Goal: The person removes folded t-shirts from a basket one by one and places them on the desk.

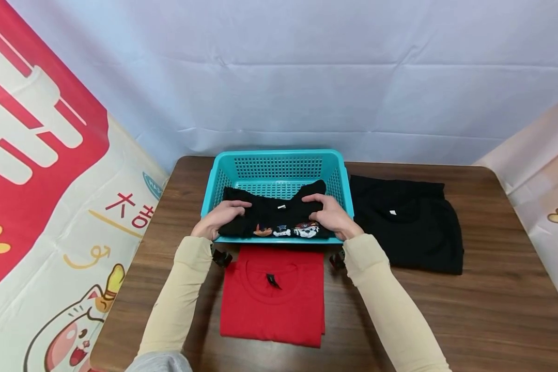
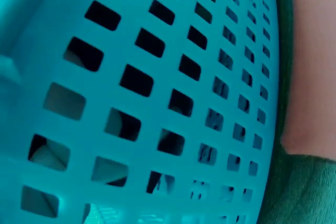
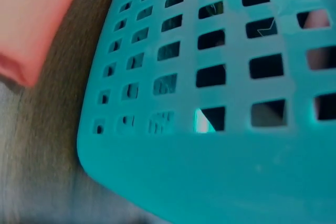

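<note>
A black T-shirt (image 1: pixel 279 212) with a cartoon print along its near edge lies folded in a turquoise plastic basket (image 1: pixel 279 193). At its left side my left hand (image 1: pixel 220 218) holds the shirt, thumb on top. My right hand (image 1: pixel 331 214) grips the right side the same way, with the thumb and a finger showing on the cloth. The other fingers are hidden by cloth and basket. Both wrist views are filled by the basket's perforated wall, the left wrist view (image 2: pixel 161 90) and the right wrist view (image 3: pixel 236 161); neither shows the hands clearly.
A folded red T-shirt (image 1: pixel 272 310) lies on the wooden table (image 1: pixel 502 289) right in front of the basket. To the basket's right is a folded black garment (image 1: pixel 418 237). Behind the table hangs a pale cloth (image 1: pixel 288 82); a printed curtain (image 1: pixel 121 227) is at the left.
</note>
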`<state>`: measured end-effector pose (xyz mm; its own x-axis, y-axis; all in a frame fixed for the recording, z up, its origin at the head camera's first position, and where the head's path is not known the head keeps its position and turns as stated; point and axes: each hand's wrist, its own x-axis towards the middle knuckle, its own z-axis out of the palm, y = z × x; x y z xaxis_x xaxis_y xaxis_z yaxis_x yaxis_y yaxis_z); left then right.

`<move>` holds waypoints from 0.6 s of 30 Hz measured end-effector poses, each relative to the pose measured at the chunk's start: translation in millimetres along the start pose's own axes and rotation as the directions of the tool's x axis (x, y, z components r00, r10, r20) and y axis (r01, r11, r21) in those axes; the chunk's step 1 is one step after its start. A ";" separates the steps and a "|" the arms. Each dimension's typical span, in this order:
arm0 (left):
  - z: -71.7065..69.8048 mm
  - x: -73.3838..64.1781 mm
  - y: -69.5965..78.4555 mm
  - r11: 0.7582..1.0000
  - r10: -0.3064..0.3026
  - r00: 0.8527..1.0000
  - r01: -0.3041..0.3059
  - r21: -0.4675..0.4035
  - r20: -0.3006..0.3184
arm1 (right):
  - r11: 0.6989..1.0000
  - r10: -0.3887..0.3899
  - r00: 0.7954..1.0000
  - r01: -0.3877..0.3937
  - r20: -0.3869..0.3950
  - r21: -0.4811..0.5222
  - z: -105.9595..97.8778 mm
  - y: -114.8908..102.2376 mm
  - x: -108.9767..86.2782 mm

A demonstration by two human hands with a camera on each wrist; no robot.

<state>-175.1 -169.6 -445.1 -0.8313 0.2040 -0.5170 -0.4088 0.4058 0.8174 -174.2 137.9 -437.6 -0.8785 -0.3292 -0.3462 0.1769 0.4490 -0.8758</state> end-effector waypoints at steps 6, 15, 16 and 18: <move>0.5 -3.2 -0.8 0.997 0.078 0.997 -0.078 -0.001 0.025 | 0.999 -0.042 0.999 0.042 -0.002 -0.030 0.1 -2.0 -2.2; 1.8 -6.1 3.6 0.980 0.190 0.981 -0.188 0.059 -0.041 | 0.991 -0.130 0.991 0.128 -0.031 -0.046 -1.3 -5.5 -5.1; 1.9 -6.8 4.1 0.975 0.210 0.976 -0.206 0.079 -0.051 | 0.989 -0.144 0.989 0.142 -0.036 -0.047 -1.6 -6.0 -5.8; 2.3 -8.1 5.0 0.963 0.251 0.965 -0.242 0.115 -0.073 | 0.984 -0.175 0.984 0.173 -0.046 -0.041 -2.0 -7.2 -7.2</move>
<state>-169.6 -167.1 -437.4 -0.9327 0.2335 -0.2749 -0.1494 0.4436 0.8837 -170.0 138.7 -428.1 -0.9152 -0.3646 -0.1719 0.0038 0.4188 -0.9081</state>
